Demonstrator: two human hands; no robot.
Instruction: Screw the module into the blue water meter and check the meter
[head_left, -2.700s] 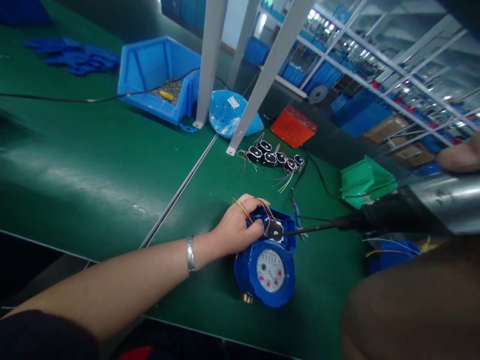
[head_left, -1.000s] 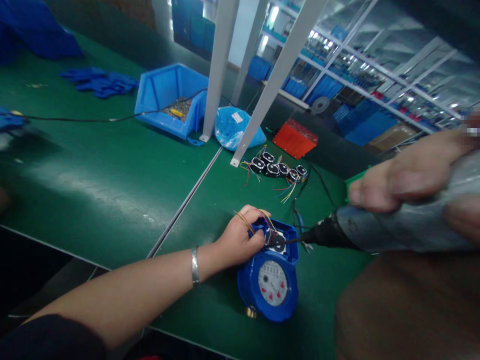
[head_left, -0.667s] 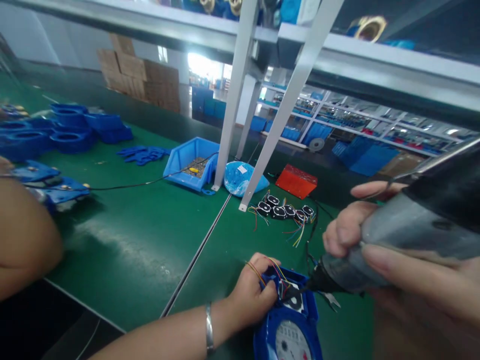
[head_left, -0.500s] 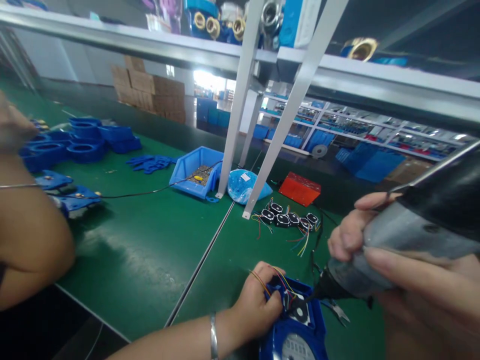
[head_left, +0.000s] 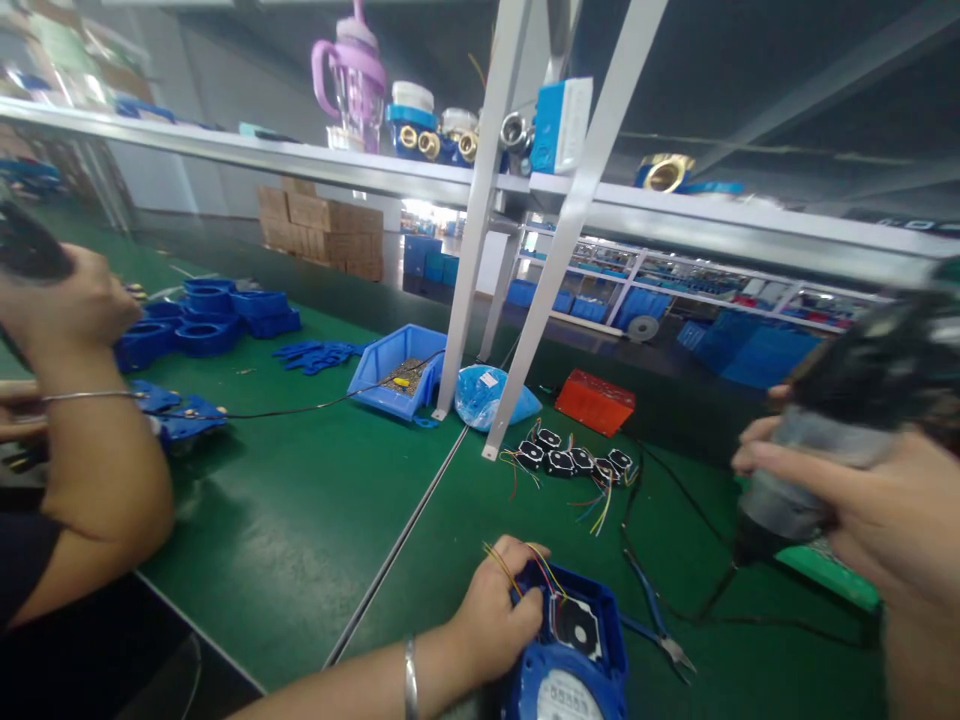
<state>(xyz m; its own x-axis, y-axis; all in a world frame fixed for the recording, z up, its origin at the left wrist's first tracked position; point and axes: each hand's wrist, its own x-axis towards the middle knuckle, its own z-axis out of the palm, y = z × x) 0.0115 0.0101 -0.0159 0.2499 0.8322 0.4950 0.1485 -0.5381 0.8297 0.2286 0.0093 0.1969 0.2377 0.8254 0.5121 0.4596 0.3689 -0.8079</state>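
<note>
1. Left hand (head_left: 499,610): clamped on the upper left wall of a blue plastic meter with a round white dial (head_left: 559,655); thumb over the near edge, fingers curled along the far side. Forearm comes in from bottom, slanting up to the right; silver metal bracelet (head_left: 410,680) on the wrist.
2. Meter: on the green-topped counter (head_left: 322,520), bottom centre, dial end nearest the person and cut off by the lower edge of view.
3. Square black part with white edging (head_left: 579,628): sits inside the meter's open compartment, above the dial. Thin yellow and red wires (head_left: 551,570) loop out of the compartment by the left hand's fingers.
4. Right hand (head_left: 862,490): wrapped round a grey-and-black cylindrical power tool (head_left: 795,475), raised at right, well apart from the left hand. Tool tilted, nose down and left, clear of the meter. Blurred; exact finger placement can't be told.
5. Blue-handled metal pliers (head_left: 660,620): on the counter just right of the meter, handles spread.
6. Small black blocks with white edging and coloured wires (head_left: 559,462): clustered beyond the meter, in front of a red-orange box (head_left: 595,402).
7. Co-worker's hand (head_left: 75,305): far left, raised, round a dark tool (head_left: 30,245).
</note>
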